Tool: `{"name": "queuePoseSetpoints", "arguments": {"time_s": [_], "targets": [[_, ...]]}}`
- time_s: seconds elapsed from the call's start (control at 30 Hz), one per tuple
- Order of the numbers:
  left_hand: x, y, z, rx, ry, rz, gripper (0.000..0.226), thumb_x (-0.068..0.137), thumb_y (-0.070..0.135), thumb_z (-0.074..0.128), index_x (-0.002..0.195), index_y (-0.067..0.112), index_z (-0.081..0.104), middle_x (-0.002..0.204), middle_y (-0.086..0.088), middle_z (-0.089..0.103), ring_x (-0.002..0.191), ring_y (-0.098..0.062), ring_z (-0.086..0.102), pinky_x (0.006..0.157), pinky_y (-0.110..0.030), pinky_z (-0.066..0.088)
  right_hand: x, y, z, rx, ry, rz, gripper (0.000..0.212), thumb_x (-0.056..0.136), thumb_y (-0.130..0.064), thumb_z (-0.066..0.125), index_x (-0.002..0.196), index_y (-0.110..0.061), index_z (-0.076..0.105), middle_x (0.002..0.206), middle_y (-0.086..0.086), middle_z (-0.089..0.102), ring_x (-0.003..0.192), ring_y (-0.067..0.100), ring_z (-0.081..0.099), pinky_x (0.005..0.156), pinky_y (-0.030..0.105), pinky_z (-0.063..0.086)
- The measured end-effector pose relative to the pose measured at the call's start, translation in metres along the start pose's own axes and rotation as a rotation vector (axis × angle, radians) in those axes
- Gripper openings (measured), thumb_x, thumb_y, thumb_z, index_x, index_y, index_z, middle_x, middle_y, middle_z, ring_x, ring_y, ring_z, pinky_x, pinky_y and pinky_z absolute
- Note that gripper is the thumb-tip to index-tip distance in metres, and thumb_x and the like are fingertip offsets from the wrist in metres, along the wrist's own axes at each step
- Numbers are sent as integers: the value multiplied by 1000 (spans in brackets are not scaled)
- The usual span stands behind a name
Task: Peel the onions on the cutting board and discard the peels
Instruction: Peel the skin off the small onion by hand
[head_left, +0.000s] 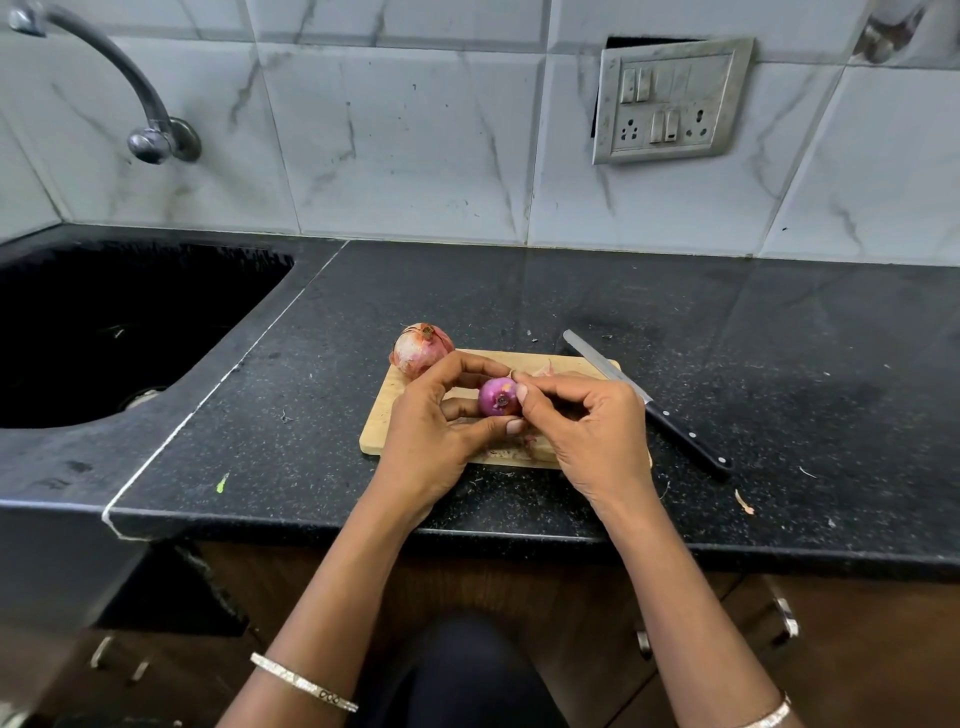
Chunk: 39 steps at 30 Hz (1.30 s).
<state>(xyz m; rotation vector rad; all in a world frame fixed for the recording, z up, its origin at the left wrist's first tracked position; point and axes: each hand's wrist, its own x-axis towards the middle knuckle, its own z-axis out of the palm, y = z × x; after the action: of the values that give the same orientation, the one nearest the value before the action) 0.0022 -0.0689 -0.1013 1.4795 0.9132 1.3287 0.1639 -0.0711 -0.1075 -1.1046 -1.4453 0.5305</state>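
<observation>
Purple and glossy, the small onion (497, 397) sits between both hands, over the middle of the cutting board (382, 415), root end facing the camera. The left hand (436, 431) has it cradled: fingers curled over the top, thumb hooked underneath, a firm grip. The right hand (582, 431) comes in from the other side, thumb and forefinger pinched tight against the onion's right flank and the other fingers curled into the palm. Whether a strip of skin is caught in that pinch is too small to tell.

At the board's far left corner sits the second onion (420, 353), bigger and wearing its papery, pale-reddish skin. Loose peels (543, 370) lie on the board just beyond the hands, and more scraps (511, 454) lie along its near edge, between the wrists.

Along the board's right edge rests a knife (649, 402) — blade tip past the far corner, black riveted handle on the black speckled countertop (779, 338). One stray flake of peel (744, 503) lies on the counter well right of the board. Left of the board is a dark sink (171, 374) with a curved tap (150, 130) above it, and on the tiled wall behind the board, to the right, is a switch plate (670, 101).
</observation>
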Motion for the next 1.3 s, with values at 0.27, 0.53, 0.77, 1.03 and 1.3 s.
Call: {"name": "queuePoseSetpoints", "arguments": {"time_s": [0.27,0.53,0.77,1.03,1.3], "targets": [[1,-1,0,6,-11,-19,48,72,-6,85,113,9,66,112,-9,71,92,-21,77,77,-31,63,1,-1,1,-59,38,-12,11,87,-8,74,94,-13,82,87,-9,78,85,0,72,80,24,58],[0,1,1,-18,14,-21,48,73,-7,84,114,7,65,111,-9,71,91,-20,77,75,-29,62,0,-5,0,15,35,-25,7,85,-16,81,92,-14,82,83,-8,78,79,8,74,73,27,59],[0,0,1,13,15,-23,48,70,-5,87,109,14,66,110,-7,71,89,-22,77,70,-27,61,1,-3,1,-7,51,-5,7,85,-7,78,82,-12,81,76,-7,76,75,9,72,72,27,59],[-1,2,3,-22,39,-26,48,71,-4,86,112,10,64,110,-9,71,88,-23,77,68,-25,61,-1,-8,1,45,100,16,11,87,-8,76,84,-18,79,79,-6,77,76,14,74,72,39,63],[0,1,3,-42,31,-24,50,70,-9,86,111,8,64,111,-8,70,91,-23,77,74,-30,63,1,-3,0,-5,38,3,5,89,-19,77,88,-14,77,83,-6,75,83,14,72,77,38,59]]}}
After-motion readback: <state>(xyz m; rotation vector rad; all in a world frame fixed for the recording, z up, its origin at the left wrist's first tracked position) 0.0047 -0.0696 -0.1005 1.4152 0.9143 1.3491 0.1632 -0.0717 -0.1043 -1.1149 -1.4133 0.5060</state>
